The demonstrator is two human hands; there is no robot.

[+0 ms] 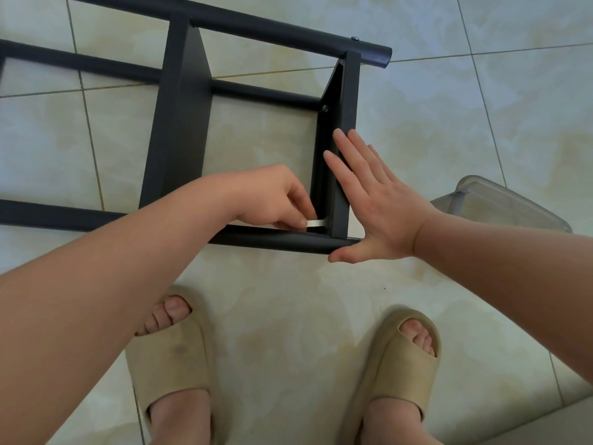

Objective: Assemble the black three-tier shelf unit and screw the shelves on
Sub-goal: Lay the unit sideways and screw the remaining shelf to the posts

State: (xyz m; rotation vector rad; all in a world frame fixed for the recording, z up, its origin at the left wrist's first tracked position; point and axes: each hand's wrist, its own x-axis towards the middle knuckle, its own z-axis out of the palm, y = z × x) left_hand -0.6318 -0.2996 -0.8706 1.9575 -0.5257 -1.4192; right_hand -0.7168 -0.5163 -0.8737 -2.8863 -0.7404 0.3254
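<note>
Here, left hand [272,200] on tool [316,223], right hand [378,207] along shelf [345,123] edge.

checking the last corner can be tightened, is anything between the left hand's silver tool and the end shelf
Nothing visible does. The thin silver tool pinched by the left hand reaches the corner of the black end shelf panel by the black round tube; the right hand lies flat on the panel's outer side.

No readable text, label, brand or number on the black shelf unit [179,123], the white strip [316,223] pinched in the left hand [272,197], the clear plastic box [500,203] or the sandals [170,364].
</note>
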